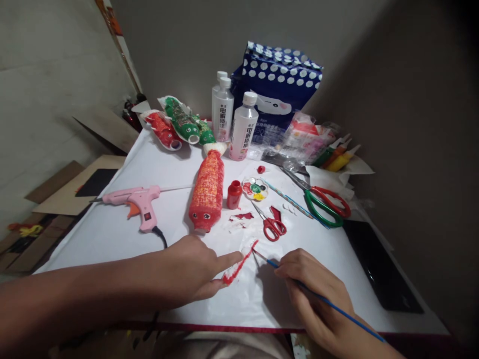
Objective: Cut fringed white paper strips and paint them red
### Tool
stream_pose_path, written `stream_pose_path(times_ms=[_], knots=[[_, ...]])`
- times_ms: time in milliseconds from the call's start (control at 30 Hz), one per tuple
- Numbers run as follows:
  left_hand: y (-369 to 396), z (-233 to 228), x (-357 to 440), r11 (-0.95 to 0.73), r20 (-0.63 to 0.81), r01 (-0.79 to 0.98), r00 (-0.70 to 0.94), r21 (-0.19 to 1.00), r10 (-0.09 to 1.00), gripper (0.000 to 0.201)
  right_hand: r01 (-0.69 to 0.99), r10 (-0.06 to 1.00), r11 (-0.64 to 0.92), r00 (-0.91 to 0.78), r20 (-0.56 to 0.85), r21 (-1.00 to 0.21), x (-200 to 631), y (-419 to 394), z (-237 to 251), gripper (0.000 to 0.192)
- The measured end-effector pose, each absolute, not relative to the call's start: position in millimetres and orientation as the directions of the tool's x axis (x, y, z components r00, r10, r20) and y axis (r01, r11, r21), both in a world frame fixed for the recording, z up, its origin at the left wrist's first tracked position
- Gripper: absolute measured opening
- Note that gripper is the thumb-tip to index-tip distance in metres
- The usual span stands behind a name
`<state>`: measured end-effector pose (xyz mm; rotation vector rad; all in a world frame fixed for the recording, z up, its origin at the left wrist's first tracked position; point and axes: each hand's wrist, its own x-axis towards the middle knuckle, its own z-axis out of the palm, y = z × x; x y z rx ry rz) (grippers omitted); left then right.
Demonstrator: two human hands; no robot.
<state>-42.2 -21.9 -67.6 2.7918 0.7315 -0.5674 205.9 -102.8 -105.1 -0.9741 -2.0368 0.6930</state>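
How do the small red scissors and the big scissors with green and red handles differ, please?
The small red scissors have all-red handles; the big scissors have one green and one red handle. The small red scissors are clearly shorter than the big scissors. The small red scissors lie nearer the right hand; the big scissors lie farther back, by the paint tubes. Both lie flat on the white table cover, handles toward the person.

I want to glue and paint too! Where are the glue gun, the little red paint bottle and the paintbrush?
glue gun (140, 199), head view, on its pink body.
red paint bottle (234, 195), head view, on its side.
paintbrush (329, 304), head view, on its blue handle, held in the right hand (318, 294).
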Motion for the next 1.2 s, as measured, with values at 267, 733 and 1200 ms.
stream_pose_path(times_ms=[267, 733, 1200], knots=[[-21.5, -68.9, -44.1, -0.859, -0.383, 0.501, 0.817, 0.099, 0.432, 0.057, 0.395, 0.825, 0.546, -0.408, 0.391, -0.739, 206.4, -104.8, -105.9, 0.035], [-24.2, -70.3, -47.0, -0.860, -0.339, 0.497, 0.833, 0.114, 0.436, 0.057, 0.363, 0.825, 0.526, -0.437, 0.358, -0.769, 203.0, -106.5, -105.8, 0.034], [-22.7, -69.5, -45.8, -0.851, -0.391, 0.513, 0.810, 0.111, 0.437, 0.057, 0.374, 0.812, 0.519, -0.495, 0.308, -0.769, 199.5, -108.6, -101.5, 0.033]])
